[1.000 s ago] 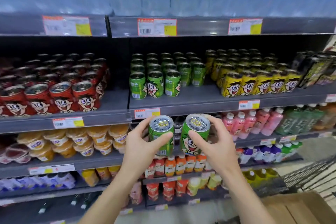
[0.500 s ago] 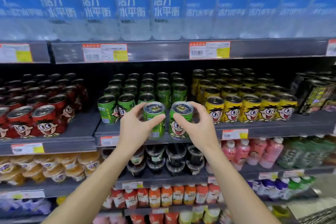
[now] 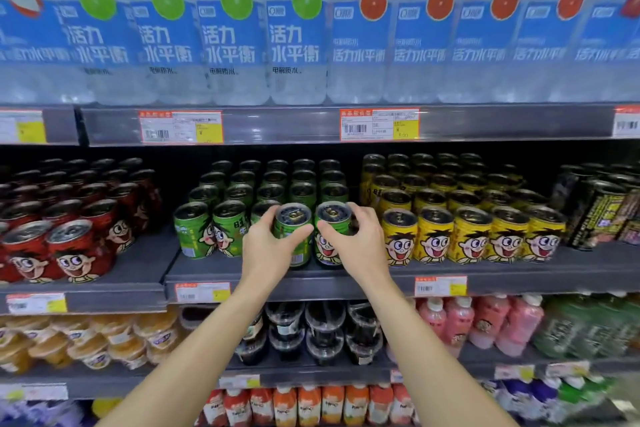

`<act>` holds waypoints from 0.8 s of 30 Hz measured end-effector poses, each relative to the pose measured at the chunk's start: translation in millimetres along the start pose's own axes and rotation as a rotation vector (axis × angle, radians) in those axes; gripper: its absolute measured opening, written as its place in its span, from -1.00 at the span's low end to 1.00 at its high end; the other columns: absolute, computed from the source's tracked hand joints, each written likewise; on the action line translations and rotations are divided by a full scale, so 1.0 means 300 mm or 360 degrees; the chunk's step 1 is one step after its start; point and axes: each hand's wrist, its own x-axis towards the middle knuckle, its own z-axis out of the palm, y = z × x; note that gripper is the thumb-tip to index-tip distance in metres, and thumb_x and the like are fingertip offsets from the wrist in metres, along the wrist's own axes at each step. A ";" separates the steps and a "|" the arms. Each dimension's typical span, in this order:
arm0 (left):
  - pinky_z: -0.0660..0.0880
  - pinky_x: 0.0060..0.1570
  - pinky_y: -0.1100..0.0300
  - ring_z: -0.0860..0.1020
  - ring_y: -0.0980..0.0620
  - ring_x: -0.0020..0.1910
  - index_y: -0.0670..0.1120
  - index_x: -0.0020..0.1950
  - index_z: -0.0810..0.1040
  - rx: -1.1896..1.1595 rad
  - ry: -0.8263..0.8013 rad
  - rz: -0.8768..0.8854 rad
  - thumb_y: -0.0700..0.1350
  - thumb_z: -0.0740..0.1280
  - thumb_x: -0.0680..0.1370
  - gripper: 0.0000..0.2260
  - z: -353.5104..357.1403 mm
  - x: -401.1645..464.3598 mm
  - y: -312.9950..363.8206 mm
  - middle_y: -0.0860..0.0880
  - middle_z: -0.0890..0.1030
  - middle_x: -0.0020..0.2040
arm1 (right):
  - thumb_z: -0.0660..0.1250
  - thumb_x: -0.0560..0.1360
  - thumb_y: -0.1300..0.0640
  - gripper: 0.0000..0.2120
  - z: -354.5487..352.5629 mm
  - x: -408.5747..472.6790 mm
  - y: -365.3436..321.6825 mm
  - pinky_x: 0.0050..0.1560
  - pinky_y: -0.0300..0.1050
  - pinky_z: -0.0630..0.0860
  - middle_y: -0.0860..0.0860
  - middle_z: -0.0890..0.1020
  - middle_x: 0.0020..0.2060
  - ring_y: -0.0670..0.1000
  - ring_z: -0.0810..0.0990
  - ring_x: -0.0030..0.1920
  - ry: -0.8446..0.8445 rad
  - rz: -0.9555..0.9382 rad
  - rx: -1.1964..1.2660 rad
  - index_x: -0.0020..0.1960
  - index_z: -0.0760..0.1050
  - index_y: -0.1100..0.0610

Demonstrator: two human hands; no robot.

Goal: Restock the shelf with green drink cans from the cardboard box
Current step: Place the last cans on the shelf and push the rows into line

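Placement step, frame centre: left hand point(image 3: 268, 248) and right hand point(image 3: 360, 246) each clasp one green metal drink can point(image 3: 294, 232) on the grey shelf point(image 3: 485, 274). Next, presumably: release, align row.

both arms outstretched, left hand point(image 3: 268, 246) and right hand point(image 3: 360, 243) curled, gripping.

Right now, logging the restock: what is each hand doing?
Left hand: holding a green can.
Right hand: holding a second green can.
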 end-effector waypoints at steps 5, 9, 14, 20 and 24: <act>0.39 0.22 0.19 0.48 0.04 0.30 -0.10 0.43 0.44 0.0061 0.0014 -0.0060 0.07 0.54 0.40 -0.34 0.030 -0.011 -0.005 -0.02 0.57 0.27 | 0.51 0.43 -0.05 -0.44 0.012 0.014 0.043 0.15 -0.27 0.31 -0.06 0.46 0.17 -0.11 0.45 0.20 0.0011 0.0010 -0.0017 0.34 0.48 0.13; 0.38 0.12 0.25 0.47 0.15 0.15 -0.14 0.42 0.44 0.0076 -0.0001 -0.0072 0.05 0.54 0.41 -0.35 0.047 -0.032 -0.007 -0.04 0.59 0.25 | 0.51 0.43 -0.07 -0.41 0.006 0.023 0.060 0.14 -0.24 0.32 -0.05 0.46 0.18 -0.10 0.44 0.20 0.0022 0.0025 -0.0064 0.37 0.47 0.14; 0.39 0.12 0.23 0.48 0.12 0.17 -0.13 0.45 0.40 0.0061 0.0030 -0.0092 0.07 0.53 0.41 -0.32 0.058 -0.039 -0.018 -0.04 0.57 0.27 | 0.49 0.43 -0.10 -0.38 -0.001 0.031 0.060 0.17 -0.21 0.35 -0.04 0.45 0.19 -0.14 0.41 0.17 -0.0046 0.0039 -0.0091 0.39 0.44 0.15; 0.37 0.07 0.23 0.49 0.08 0.15 -0.10 0.32 0.37 0.0052 0.0121 -0.0053 0.10 0.53 0.39 -0.38 0.070 -0.058 -0.039 0.04 0.53 0.16 | 0.49 0.44 -0.11 -0.31 0.000 0.025 0.084 0.23 -0.19 0.36 -0.04 0.45 0.24 -0.06 0.44 0.29 -0.0112 0.0105 -0.0059 0.45 0.40 0.17; 0.41 0.16 0.13 0.45 0.05 0.15 -0.11 0.31 0.39 0.0143 0.0153 0.0034 0.13 0.52 0.40 -0.39 0.077 -0.055 -0.056 0.04 0.42 0.15 | 0.49 0.44 -0.11 -0.31 -0.004 0.023 0.087 0.28 -0.11 0.40 -0.04 0.45 0.26 -0.05 0.44 0.30 -0.0126 0.0132 -0.0040 0.46 0.39 0.15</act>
